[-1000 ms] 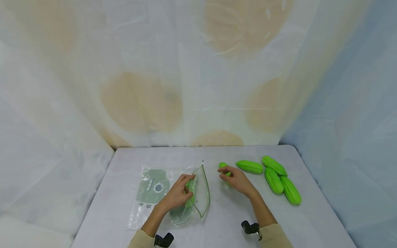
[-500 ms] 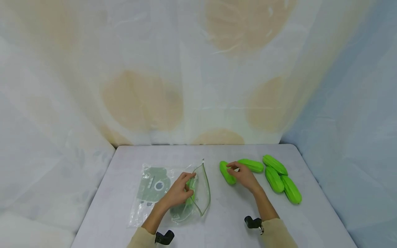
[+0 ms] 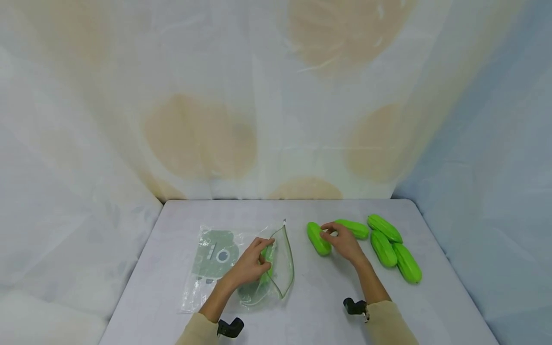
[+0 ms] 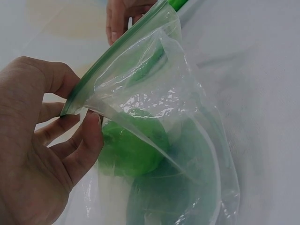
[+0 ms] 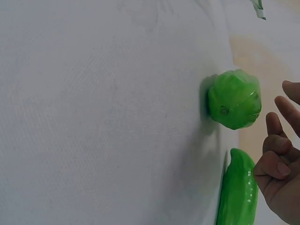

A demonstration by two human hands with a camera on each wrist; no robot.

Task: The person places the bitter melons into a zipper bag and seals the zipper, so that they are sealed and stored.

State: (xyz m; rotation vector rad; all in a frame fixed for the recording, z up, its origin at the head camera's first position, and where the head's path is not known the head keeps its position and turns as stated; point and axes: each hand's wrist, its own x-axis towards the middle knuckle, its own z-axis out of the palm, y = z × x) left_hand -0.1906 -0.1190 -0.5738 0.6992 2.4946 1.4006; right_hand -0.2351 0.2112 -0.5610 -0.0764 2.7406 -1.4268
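Bag (image 4: 187,159) low and left of centre in the head view, its green rim (image 4: 108,56) pinched by your left hand (image 3: 250,264); lift that edge so the mouth gapes; your right hand (image 3: 344,243), fingers loosely bent and holding nothing, hovers at the nearest cucumber (image 3: 317,239), right of centre; gripping its middle should suit best; the green lump (image 4: 136,152) inside blurs through plastic; your right hand partly hides the next cucumber (image 3: 357,229); whether your fingertips touch the nearest, I cannot tell.
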